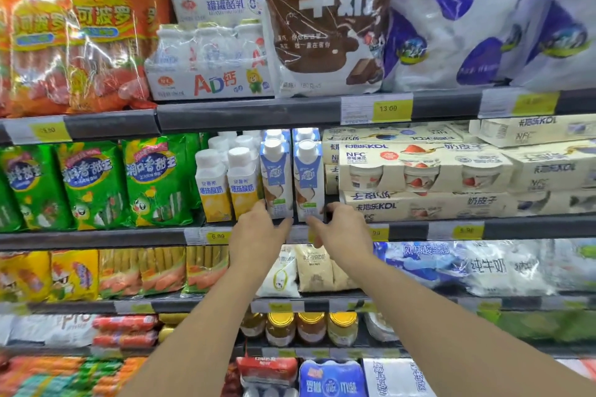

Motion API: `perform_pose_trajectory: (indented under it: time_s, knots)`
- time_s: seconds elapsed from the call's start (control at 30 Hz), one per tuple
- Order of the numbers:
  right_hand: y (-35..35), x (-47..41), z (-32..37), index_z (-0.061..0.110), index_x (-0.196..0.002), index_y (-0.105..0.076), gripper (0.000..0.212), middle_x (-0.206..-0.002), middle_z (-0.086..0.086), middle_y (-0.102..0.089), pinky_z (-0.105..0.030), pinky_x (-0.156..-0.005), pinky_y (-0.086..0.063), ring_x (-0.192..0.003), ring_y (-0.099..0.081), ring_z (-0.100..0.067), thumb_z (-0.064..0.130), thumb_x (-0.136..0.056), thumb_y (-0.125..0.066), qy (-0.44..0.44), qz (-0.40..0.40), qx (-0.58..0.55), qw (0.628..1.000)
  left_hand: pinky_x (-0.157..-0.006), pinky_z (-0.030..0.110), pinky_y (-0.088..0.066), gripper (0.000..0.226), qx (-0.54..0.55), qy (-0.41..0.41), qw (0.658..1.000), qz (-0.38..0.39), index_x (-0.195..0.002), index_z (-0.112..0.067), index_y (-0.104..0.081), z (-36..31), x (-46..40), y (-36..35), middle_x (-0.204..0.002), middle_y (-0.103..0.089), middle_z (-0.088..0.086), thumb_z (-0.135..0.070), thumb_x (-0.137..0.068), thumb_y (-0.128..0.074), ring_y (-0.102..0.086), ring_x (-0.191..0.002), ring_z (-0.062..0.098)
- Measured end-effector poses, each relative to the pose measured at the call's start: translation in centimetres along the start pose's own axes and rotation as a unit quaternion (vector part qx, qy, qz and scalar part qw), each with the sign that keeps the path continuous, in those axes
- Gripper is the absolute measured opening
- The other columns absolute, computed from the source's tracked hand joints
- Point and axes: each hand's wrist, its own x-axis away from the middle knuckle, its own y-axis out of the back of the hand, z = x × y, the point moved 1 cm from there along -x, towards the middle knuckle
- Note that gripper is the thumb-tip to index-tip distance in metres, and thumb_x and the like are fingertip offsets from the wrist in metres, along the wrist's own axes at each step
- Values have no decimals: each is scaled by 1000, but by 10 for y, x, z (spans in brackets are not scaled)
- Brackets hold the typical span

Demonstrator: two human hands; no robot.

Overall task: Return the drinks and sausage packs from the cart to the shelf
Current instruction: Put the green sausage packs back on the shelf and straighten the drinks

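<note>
Your left hand [258, 232] and right hand [342, 230] reach to the shelf edge [322, 230], each grip loosely open, fingertips touching the bases of two blue-white drink cartons [292, 174] that stand upright side by side. These are wedged between yellow bottles [225, 184] and "KDL" yogurt packs [419, 171]. Green sausage packs [93, 184] fill the left. A price tag [217, 236] reads "6.00".
</note>
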Motion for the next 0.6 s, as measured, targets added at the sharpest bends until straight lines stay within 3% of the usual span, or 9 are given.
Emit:
perform_pose_trajectory:
  time_s: [0.23,0.6]
  knots:
    - [-5,-4,5,22,-95,-66,38,-76,0,-74,-38,-66,-61,-73,-71,-19,59,-84,-65,-12,-11,11,1000,-72,39,-58,45,-2,29,1000,0,-108,-17,-58,-6,-8,-4,-95,-71,3,-52,-80,-70,-68,-86,27]
    - [-3,-2,10,19,-86,-68,34,-63,0,-74,-36,-65,-60,-65,-71,-14,53,-86,-67,-24,-3,-3,1000,-67,37,-54,49,-37,54,997,35,-106,-11,-55,-9,-20,-5,-97,-67,7,-53,-83,-67,-66,-88,31]
